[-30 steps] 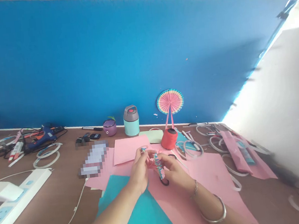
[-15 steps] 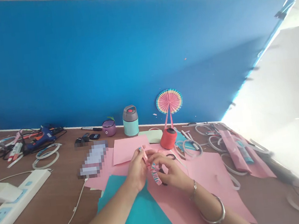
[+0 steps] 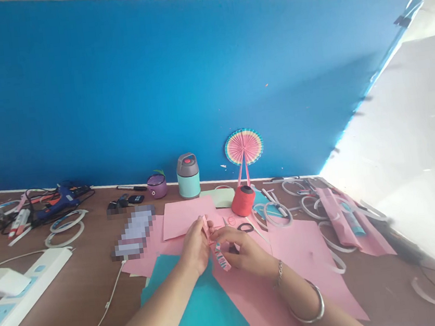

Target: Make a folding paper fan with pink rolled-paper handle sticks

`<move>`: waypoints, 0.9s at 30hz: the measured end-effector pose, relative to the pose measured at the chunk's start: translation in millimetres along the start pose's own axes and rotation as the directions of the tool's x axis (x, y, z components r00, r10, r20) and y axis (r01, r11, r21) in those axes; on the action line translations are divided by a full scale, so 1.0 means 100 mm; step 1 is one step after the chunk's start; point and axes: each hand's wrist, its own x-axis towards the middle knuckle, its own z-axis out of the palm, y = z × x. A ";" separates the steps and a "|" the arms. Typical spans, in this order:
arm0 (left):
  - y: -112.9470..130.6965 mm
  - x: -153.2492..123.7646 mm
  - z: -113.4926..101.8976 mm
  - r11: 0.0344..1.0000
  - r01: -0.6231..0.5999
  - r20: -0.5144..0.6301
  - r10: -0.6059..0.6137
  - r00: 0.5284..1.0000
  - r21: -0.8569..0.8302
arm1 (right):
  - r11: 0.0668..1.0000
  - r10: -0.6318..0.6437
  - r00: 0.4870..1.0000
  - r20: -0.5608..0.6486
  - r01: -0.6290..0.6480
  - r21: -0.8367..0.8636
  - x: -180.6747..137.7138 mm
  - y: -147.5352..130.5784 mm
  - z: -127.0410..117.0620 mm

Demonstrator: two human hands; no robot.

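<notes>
1. Two bare hands work together in the head view, over the layered sheets at the near middle of the table (image 3: 112, 311).
2. The left hand (image 3: 196, 249) grips the folded pink end of the pleated paper (image 3: 222, 259), thumb upward, with the end standing just above its fingers.
3. The right hand (image 3: 251, 253) bends inward, thumb and curled fingers grasping the paper's lower part (its teal-and-pink edge shows as a short curved band).
4. One second ago that edge stood higher and fanned out in an upright zigzag between the hands; now it sits lower and flatter, close by the right thumb. Half a second ago it already had nearly this shape.
5. More of the scissors (image 3: 245, 228) shows now beyond the right fingers than a second ago, one dark ring in plain sight, the other partly behind the hand.
6. The teal sheet (image 3: 202, 306) lies partly under the left forearm, and the pink sheet (image 3: 312, 272) spreads beside the right one, both as before.
7. Behind the hands, the red spool (image 3: 243, 202) and the round paper fan (image 3: 244, 147) keep their places, though the whole scene has slipped slightly leftward in view.
</notes>
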 end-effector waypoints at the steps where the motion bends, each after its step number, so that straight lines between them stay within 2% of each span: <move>1: 0.00 -0.01 0.00 1.000 0.021 0.022 -0.021 1.000 0.018 | 1.000 0.005 1.000 -0.007 -0.005 0.001 0.00 0.00 0.00; 3: 0.00 -0.03 0.00 0.998 0.018 0.083 -0.023 0.996 0.061 | 1.000 0.016 1.000 -0.019 -0.016 -0.003 0.00 -0.01 -0.01; 6: 0.00 -0.04 -0.01 0.993 -0.062 0.114 0.051 0.992 0.096 | 0.999 0.022 1.000 -0.019 -0.023 -0.024 0.01 -0.01 -0.03; 17: 0.01 -0.03 0.03 0.997 -0.059 -0.032 0.061 0.998 0.057 | 0.995 -0.021 1.000 0.020 0.023 -0.095 -0.01 -0.04 -0.02; 23: 0.02 -0.05 0.04 0.997 -0.059 -0.026 0.060 0.998 0.052 | 0.982 -0.011 0.997 0.078 0.025 -0.186 -0.03 -0.07 -0.02; 27: 0.00 -0.04 0.04 0.995 -0.065 -0.025 0.067 0.997 0.069 | 0.961 -0.092 0.987 0.130 0.122 -0.249 -0.02 -0.12 -0.04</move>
